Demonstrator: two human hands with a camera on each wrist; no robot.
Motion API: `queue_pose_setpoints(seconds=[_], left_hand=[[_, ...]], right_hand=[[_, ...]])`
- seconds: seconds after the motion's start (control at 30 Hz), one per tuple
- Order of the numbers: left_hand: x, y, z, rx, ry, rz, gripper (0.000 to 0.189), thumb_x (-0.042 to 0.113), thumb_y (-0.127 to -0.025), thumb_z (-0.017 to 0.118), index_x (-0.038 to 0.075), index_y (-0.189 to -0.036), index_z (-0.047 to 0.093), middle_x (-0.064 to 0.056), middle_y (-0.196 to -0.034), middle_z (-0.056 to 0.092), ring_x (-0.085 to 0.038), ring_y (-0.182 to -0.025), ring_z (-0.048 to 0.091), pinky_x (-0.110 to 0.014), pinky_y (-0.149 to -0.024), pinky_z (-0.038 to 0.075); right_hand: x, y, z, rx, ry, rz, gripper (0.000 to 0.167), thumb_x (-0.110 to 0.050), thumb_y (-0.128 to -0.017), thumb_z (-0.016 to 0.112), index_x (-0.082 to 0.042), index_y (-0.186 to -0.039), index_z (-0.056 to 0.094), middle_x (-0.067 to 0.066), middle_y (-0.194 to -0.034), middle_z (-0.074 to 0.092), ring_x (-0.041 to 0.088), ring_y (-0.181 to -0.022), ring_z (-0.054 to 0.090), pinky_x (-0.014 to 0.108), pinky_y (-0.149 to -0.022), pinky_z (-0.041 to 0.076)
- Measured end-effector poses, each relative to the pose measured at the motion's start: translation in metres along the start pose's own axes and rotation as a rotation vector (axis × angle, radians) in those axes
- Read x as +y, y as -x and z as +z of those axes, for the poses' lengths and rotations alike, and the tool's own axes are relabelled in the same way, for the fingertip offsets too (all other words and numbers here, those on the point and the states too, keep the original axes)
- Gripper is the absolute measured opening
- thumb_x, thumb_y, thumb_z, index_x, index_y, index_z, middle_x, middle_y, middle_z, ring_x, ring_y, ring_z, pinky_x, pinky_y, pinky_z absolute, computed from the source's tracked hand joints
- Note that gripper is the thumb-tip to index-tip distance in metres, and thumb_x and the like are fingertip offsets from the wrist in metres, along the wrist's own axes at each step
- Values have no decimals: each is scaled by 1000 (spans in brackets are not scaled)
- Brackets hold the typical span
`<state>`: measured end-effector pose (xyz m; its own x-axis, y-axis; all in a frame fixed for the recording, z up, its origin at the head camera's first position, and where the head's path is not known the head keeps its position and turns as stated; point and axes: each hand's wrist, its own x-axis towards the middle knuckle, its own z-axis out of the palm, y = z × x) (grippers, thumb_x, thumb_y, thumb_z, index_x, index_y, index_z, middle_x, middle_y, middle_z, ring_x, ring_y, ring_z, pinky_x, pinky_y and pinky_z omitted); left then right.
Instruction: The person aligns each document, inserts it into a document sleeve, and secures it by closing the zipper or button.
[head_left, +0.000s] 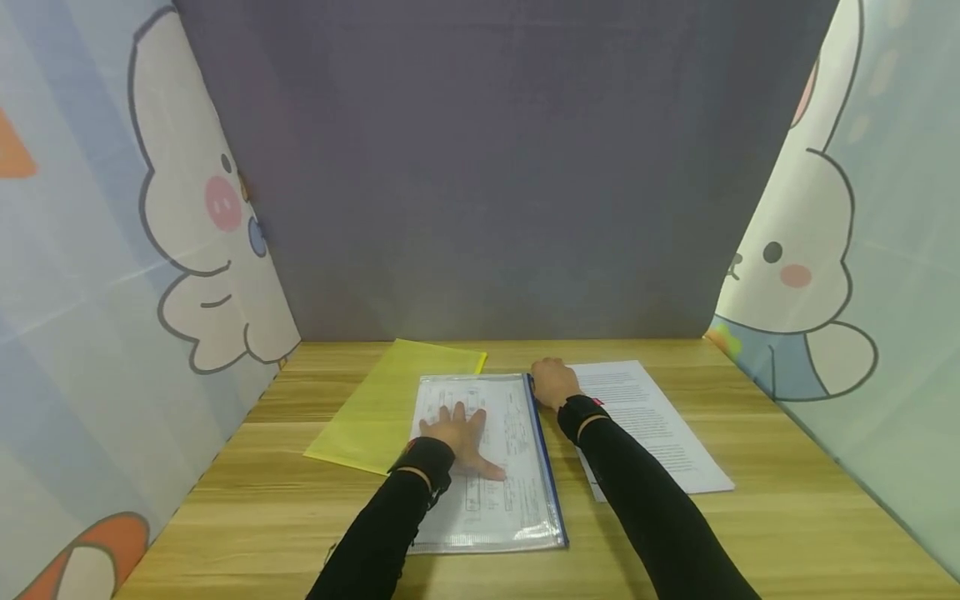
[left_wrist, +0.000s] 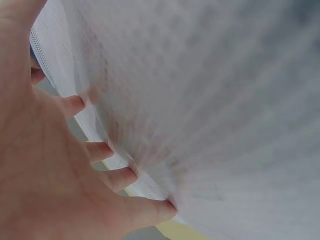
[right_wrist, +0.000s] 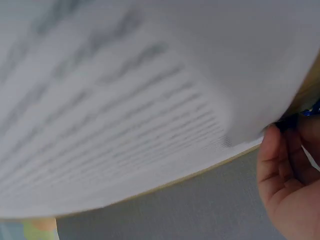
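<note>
A clear document pouch point(head_left: 510, 508) with a blue strip point(head_left: 547, 475) along its right side lies on the table, printed sheets visible inside. My left hand point(head_left: 459, 440) rests on the pouch with its fingers spread. The left wrist view shows those fingertips point(left_wrist: 162, 210) touching the clear plastic. At the far end of the blue strip, my right hand point(head_left: 555, 384) has its fingers curled in. In the right wrist view, its thumb and fingers pinch the dark blue edge point(right_wrist: 287, 122) of the pouch; whether a zip slider is there is hidden.
A yellow translucent folder point(head_left: 367, 417) lies to the left, partly under the pouch. Printed white papers point(head_left: 652, 425) lie to the right, partly beneath my right forearm. A grey panel point(head_left: 495, 183) stands behind the wooden table point(head_left: 247, 508), with cartoon-patterned curtains point(head_left: 67, 275) at both sides.
</note>
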<state>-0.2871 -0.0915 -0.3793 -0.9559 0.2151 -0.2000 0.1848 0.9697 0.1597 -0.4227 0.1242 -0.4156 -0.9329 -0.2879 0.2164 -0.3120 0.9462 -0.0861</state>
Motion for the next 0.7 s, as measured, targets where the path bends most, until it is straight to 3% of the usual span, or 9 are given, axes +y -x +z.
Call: queue_pose_setpoints(seconds=[0.17,0.43,0.7], left_hand=[[1,2,-1,-5,4,1,115,74,-68,80,20,-159,36,-20,-165,25,-45,-150,22,-70,-114,22],[3,5,1,-18,-8,-5,113,74,-69,79,21,-160,36,-19,-165,25,-44,-151,22,-70,-115,22],[4,6,-1,1,-26,-12,113,75,-69,78,20,-159,37,-19,-164,26,-44,-150,24,-70,-114,23]], right_hand=[[0,2,-5,-16,47,-44,12,-3,-94,62,-1,-103,71,17,-99,69,37,-95,66,50,-75,58],[-2,8,-4,-91,-3,-26,29,-2,-98,57,7,-126,57,29,-119,59,42,-100,64,51,-83,57],[-11,-5,-7,-44,24,3,13,-3,-95,61,0,-104,70,17,-96,70,35,-89,68,49,-70,59]])
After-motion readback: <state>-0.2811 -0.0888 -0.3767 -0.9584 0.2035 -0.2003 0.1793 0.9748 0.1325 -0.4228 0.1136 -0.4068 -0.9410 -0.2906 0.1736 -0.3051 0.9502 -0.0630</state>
